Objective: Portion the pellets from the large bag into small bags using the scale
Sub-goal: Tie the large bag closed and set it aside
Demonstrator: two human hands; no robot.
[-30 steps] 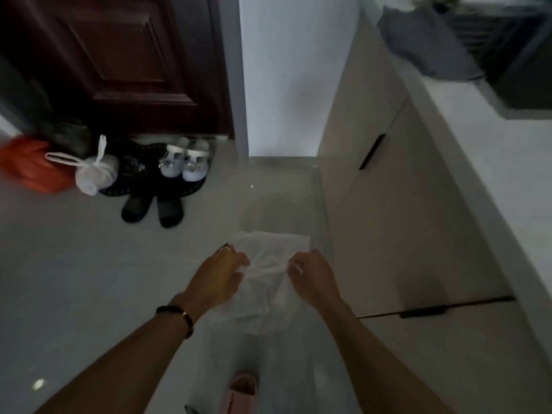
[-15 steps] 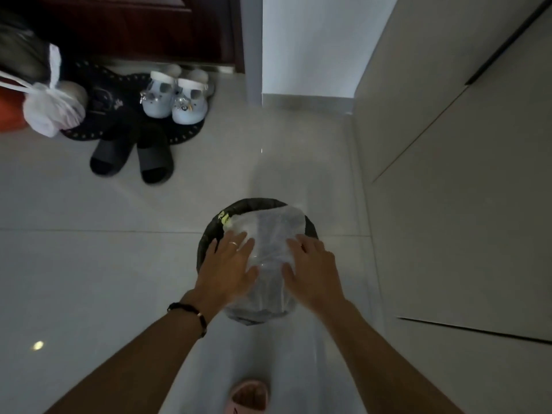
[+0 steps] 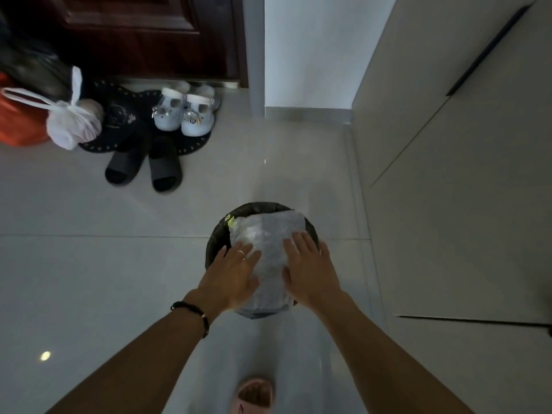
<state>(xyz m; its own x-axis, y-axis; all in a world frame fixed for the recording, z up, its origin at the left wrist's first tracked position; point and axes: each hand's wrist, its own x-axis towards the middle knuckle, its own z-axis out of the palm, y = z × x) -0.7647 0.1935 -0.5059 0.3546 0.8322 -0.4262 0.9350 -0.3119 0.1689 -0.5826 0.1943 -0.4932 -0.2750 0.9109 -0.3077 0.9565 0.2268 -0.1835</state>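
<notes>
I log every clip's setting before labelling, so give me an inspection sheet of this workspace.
Surface: pale glossy floor tiles; no table seen.
Job's things: crumpled clear plastic bag lying on top of a round dark-lined bin; no scale or pellets seen.
Clutter: black slides, pale clogs, tied white bag, orange bag by the door mat.
Grippers: left hand and right hand flat on the plastic bag, fingers straight.
Cables: nothing seen.
Surroundings: dark wooden door, beige cabinet fronts, pink slipper at the bottom edge.
</notes>
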